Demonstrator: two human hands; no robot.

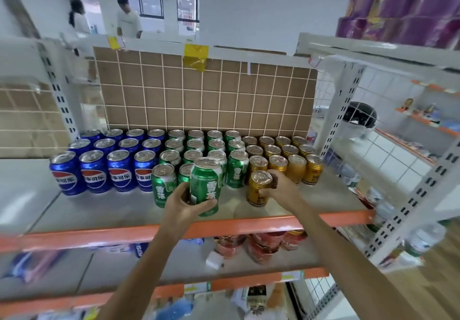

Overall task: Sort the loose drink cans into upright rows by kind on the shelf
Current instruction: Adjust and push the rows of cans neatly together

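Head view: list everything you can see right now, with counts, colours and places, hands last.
blue cans: twelve upright, three rows of four, shelf left
green cans: about fifteen upright, shelf centre, behind the held one
held green can: one, lifted above the shelf front
gold cans: twelve upright in rows, shelf right
held gold can: one, upright, in front of the gold rows
shelf: grey board, orange front edge
backing panel: brown, white wire grid
purple packs: stacked, top right
left hand: grips held green can
right hand: grips held gold can
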